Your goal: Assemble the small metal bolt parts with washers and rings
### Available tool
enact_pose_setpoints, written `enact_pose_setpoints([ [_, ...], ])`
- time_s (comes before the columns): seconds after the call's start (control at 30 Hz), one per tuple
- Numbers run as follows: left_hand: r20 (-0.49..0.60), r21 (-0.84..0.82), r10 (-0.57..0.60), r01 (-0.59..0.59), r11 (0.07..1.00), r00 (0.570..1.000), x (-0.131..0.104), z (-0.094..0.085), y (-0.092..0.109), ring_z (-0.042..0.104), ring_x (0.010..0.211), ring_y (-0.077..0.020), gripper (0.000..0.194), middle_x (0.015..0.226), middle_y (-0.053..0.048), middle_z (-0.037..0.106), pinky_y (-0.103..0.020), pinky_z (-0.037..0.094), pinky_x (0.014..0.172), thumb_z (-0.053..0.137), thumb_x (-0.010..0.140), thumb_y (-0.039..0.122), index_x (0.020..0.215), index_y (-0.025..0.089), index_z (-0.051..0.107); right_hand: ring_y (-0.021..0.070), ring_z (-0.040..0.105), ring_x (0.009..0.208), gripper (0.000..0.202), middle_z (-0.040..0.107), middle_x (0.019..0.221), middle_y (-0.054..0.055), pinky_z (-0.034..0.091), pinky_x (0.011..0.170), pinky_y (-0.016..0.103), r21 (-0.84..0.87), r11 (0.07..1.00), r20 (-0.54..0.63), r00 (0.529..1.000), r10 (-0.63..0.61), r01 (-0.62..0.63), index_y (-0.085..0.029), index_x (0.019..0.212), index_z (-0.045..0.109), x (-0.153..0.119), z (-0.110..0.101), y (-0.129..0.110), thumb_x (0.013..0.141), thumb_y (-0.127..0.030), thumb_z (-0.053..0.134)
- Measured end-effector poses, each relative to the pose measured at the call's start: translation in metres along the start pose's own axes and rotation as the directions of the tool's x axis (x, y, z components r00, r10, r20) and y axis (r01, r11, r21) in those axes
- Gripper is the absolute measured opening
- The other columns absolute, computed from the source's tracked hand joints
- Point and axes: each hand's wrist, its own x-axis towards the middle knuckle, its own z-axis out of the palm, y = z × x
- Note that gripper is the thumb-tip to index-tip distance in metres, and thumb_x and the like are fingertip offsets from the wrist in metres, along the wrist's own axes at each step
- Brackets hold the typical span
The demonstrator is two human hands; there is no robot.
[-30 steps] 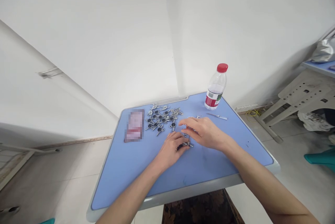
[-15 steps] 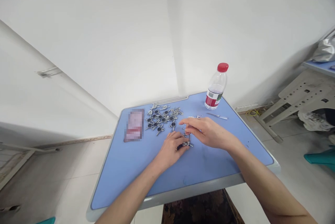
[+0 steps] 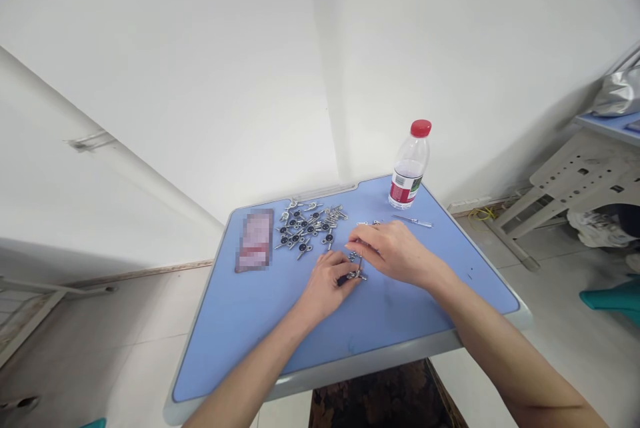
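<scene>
My left hand (image 3: 327,281) rests on the blue tabletop, its thumb and fingers closed on a small metal fitting (image 3: 356,275) with a shiny stem. Just above and to the right is my right hand (image 3: 393,249), fingers pinched together. From under its fingers a thin metal shaft (image 3: 361,264) points down to the fitting; its upper end is hidden in the hand. Small loose metal pieces (image 3: 353,257) lie between the hands. Beyond them is a pile of similar fittings (image 3: 301,225), several with round black centres.
A clear bottle with a red cap (image 3: 409,168) stands at the table's back right. Before it lies a slim, pointed metal tool (image 3: 413,221). A blurred pinkish rectangular item (image 3: 255,241) is at the left. The blue table (image 3: 240,328) meets a white wall.
My right hand's forefinger, stretched out to the left before, has drawn in toward the thumb above the shaft. My left hand stays on the fitting. The whole view has shifted slightly.
</scene>
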Motion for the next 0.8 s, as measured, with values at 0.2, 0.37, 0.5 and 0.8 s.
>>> enact_pose_setpoints([
  [0.2, 0.008, -0.014, 0.035, -0.034, 0.999, 0.999, 0.000, 0.001, -0.003, 0.060, 0.085, -0.0207, 0.011, 0.089, -0.004, 0.064, -0.040, 0.043, 0.084, 0.065, 0.088, 0.028, 0.095, 0.023, 0.073, 0.0174, 0.065, 0.081, 0.032, 0.071, 0.099, 0.006, 0.040, 0.069, 0.028, 0.186, 0.982, 0.139, 0.988, -0.065, 0.039, -0.018, 0.123, 0.050, -0.003, -0.011, -0.001, 0.095, -0.011, 0.036],
  [0.37, 0.016, -0.031, 0.043, -0.043, 0.999, 0.999, -0.001, 0.000, -0.005, 0.060, 0.091, -0.0224, 0.015, 0.095, -0.005, 0.066, -0.041, 0.043, 0.087, 0.062, 0.090, 0.031, 0.100, 0.024, 0.071, 0.0152, 0.065, 0.077, 0.032, 0.073, 0.093, 0.002, 0.043, 0.070, 0.027, 0.281, 0.958, 0.112, 0.990, -0.084, 0.050, -0.022, 0.126, 0.054, -0.002, -0.003, 0.000, 0.097, -0.016, 0.042],
  [0.5, 0.027, -0.020, 0.054, -0.054, 0.998, 0.998, -0.001, -0.002, -0.003, 0.060, 0.095, -0.0234, 0.018, 0.096, -0.006, 0.067, -0.041, 0.044, 0.088, 0.061, 0.091, 0.034, 0.100, 0.023, 0.072, 0.0135, 0.064, 0.069, 0.020, 0.073, 0.083, 0.001, 0.041, 0.063, 0.024, 0.247, 0.967, 0.032, 0.997, -0.064, 0.054, -0.021, 0.110, 0.062, -0.001, 0.005, 0.000, 0.096, -0.020, 0.048],
  [0.8, 0.046, 0.044, 0.059, -0.061, 0.997, 0.997, -0.001, -0.004, -0.003, 0.059, 0.098, -0.0247, 0.023, 0.103, -0.007, 0.067, -0.043, 0.045, 0.089, 0.059, 0.092, 0.031, 0.111, 0.025, 0.069, 0.0105, 0.054, 0.049, 0.016, 0.066, 0.060, -0.001, 0.032, 0.052, 0.022, 0.117, 0.992, -0.124, 0.992, -0.036, 0.051, -0.018, 0.084, 0.060, -0.001, 0.016, 0.004, 0.093, -0.030, 0.054],
])
